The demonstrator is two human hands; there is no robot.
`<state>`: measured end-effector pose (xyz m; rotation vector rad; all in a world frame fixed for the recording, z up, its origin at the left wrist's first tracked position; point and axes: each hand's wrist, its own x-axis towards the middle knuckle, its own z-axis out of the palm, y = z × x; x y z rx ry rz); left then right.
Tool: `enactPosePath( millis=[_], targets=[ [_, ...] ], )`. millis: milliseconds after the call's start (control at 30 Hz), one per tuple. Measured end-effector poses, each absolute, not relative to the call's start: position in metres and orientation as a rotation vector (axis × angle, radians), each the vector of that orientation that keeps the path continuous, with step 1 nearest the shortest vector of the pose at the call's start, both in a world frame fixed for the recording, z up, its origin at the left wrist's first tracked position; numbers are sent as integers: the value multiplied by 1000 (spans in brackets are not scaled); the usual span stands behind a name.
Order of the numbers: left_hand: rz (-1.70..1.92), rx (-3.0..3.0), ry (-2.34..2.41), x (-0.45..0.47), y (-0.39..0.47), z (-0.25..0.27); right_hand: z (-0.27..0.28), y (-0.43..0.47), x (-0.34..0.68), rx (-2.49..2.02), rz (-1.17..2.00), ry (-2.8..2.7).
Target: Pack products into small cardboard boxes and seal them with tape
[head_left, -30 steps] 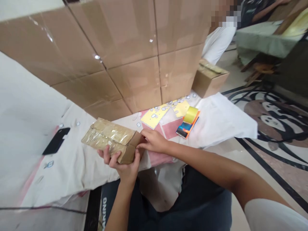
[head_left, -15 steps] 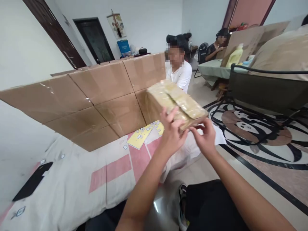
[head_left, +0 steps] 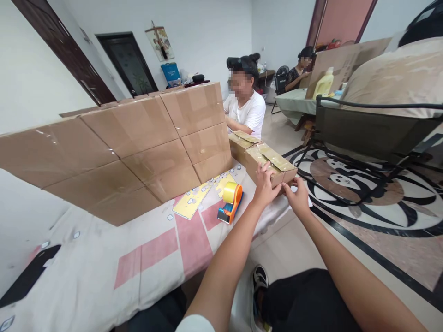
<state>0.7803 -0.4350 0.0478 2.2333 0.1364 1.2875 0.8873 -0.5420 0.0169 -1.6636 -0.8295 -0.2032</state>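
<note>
Both my hands grip a small cardboard box point(head_left: 258, 159) whose top flaps meet along a seam covered with shiny clear tape. My left hand point(head_left: 266, 186) has its fingers on the upper edge and its thumb at the near end. Pressed to the lower near corner is my right hand point(head_left: 298, 196), fingers bent around it. The box is at the table's right edge, in line with a second taped box point(head_left: 238, 147) behind it. To the left of my left hand, an orange and blue tape dispenser point(head_left: 231, 203) with a yellowish roll rests on the cloth.
A wall of stacked cardboard boxes point(head_left: 148, 157) stands along the table's far side. Patterned cloth point(head_left: 159, 249) covers the table. A person in a white shirt point(head_left: 254, 113) sits beyond. A dark-framed folding chair point(head_left: 374, 133) is on the right; another person point(head_left: 299, 71) sits farther back.
Held in both hands, the box has come down from a raised, tilted position to the table's right edge. The second box and the tape dispenser now show. The view has shifted slightly.
</note>
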Motion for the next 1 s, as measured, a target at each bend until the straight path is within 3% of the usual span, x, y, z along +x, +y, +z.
enactPosePath(
  millis=[467,667,867,1000],
  targets=[
    [1364,2290,198,809,-377,42,14,-479,896,-1582,-148,-745],
    [1084,2361,333,788,-380,65,22,-470,895,-1682,-88,-615],
    [1031,2421,-117,637,-429,79,53,-478,875,-1778,-294,-304],
    [1107,2516,3,484,-440,64,90,-469,836,-1715,-396,-380]
  ],
)
